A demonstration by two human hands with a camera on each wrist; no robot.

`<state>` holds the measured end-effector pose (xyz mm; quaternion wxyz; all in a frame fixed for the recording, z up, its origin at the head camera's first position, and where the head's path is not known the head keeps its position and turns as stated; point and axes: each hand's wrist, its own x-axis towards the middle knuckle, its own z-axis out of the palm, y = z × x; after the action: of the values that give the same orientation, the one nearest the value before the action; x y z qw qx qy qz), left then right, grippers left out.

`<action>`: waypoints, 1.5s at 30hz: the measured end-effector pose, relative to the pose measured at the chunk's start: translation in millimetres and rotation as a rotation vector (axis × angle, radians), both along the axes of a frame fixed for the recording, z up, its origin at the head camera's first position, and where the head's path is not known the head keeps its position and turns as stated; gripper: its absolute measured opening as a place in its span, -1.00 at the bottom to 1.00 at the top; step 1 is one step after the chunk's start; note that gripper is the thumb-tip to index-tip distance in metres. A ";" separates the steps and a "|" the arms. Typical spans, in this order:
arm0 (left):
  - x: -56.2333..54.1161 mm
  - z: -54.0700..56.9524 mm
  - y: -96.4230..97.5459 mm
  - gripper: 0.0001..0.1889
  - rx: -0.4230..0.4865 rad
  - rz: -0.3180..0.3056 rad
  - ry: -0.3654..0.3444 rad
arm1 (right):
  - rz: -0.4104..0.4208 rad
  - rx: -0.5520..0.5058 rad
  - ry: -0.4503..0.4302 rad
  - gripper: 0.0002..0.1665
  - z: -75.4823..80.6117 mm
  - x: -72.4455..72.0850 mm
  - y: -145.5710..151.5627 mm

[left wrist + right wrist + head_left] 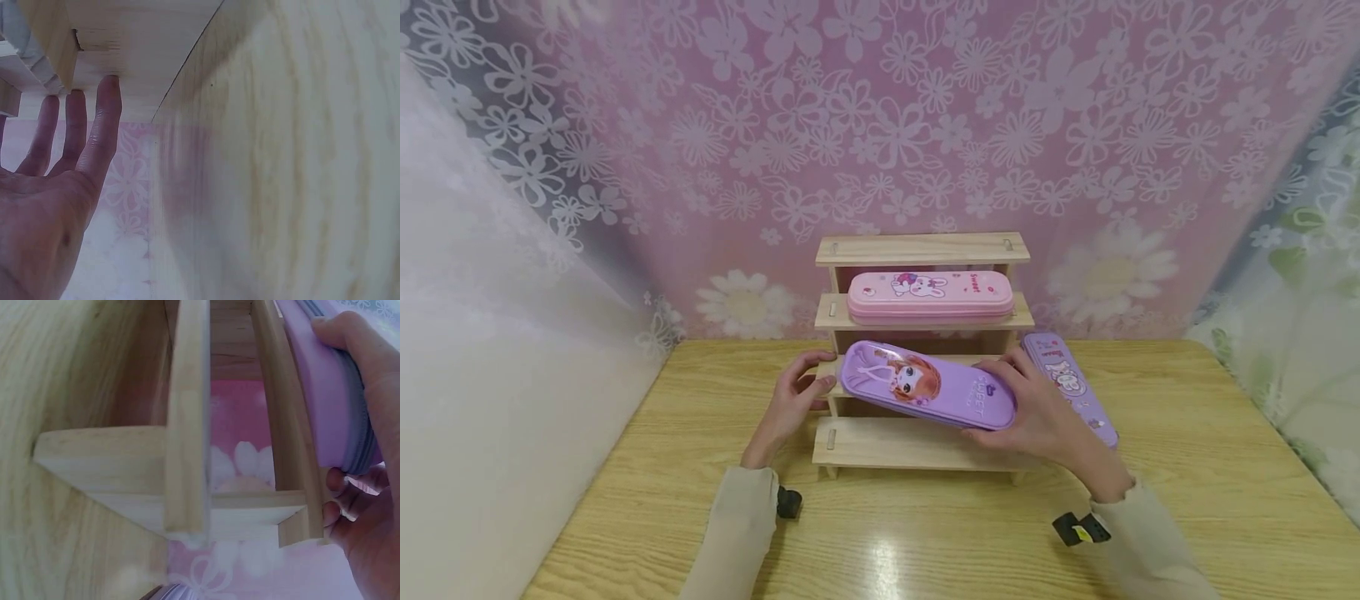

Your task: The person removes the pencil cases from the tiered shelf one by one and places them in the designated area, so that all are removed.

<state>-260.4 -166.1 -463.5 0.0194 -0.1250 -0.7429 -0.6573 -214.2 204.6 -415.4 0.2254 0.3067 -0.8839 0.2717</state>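
Observation:
My right hand (1037, 412) grips the right end of a purple pencil case (936, 387) with a red-haired doll and "SWEET" on its lid. The case tilts, its right end lower, over the third tier of a stepped wooden shelf rack (917, 446). In the right wrist view, my thumb lies on one face of the case and the fingers curl round its zipped edge. My left hand (790, 396) is at the rack's left end, thumb by the board's edge. Its nearly straight fingers (103, 119) reach along the rack's side panel in the left wrist view; its thumb is hidden there.
A pink pencil case (931, 297) with a rabbit lies on the second tier from the top. Another purple case (1071, 387) leans at the rack's right side. The rack stands on a wood-grain table (700, 517) before a pink floral curtain (895, 125).

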 end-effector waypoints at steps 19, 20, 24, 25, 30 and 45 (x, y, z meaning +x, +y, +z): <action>-0.4 -1.9 -1.8 -0.63 -0.002 -0.014 -0.015 | -0.069 -0.141 0.119 0.10 -4.9 19.0 46.5; -0.4 -1.8 -1.6 -0.63 -0.001 -0.015 -0.014 | -0.075 -0.150 0.126 0.10 -5.0 19.9 49.7; -0.2 -1.4 -0.8 -0.63 0.003 -0.020 -0.008 | -0.088 -0.180 0.154 0.09 -4.6 23.7 61.4; -0.6 -2.0 -0.8 -0.63 0.003 -0.020 -0.009 | -0.088 -0.188 0.159 0.08 -4.5 24.9 64.0; -0.9 -4.7 -1.7 -0.65 0.002 -0.024 -0.011 | -0.091 -0.261 0.174 0.02 -5.3 30.9 77.0; -1.5 -4.3 -2.1 -0.64 0.014 -0.022 -0.011 | -0.202 -0.463 0.286 -0.03 7.1 47.2 108.4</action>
<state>-262.0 -168.2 -467.8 0.0091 -0.1295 -0.7372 -0.6631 -166.9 313.0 -408.3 0.4378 0.1926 -0.7836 0.3964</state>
